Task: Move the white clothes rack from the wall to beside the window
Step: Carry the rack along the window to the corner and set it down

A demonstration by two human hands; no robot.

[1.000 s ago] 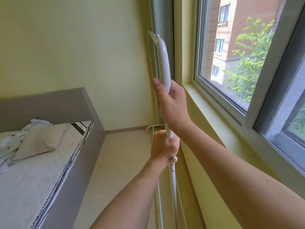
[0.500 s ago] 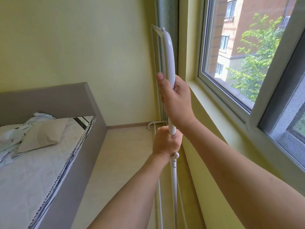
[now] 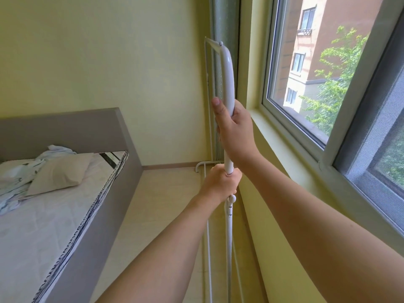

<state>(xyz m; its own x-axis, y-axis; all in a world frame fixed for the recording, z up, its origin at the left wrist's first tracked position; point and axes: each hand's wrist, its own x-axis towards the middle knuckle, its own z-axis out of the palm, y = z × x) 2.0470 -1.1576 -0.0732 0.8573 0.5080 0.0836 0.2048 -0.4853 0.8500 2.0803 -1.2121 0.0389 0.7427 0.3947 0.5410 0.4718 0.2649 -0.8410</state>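
The window (image 3: 317, 88) fills the right wall, its sill running toward the far corner. The bed (image 3: 65, 215) stands at the left, with 1 pillow (image 3: 59, 173) near its headboard end. The white clothes rack (image 3: 228, 68) stands upright on the floor just beside the wall under the window, its far foot near the room corner. The right hand (image 3: 235, 132) is clamped around the rack's near post. The left hand (image 3: 220, 182) is wrapped tight on the same post, directly below.
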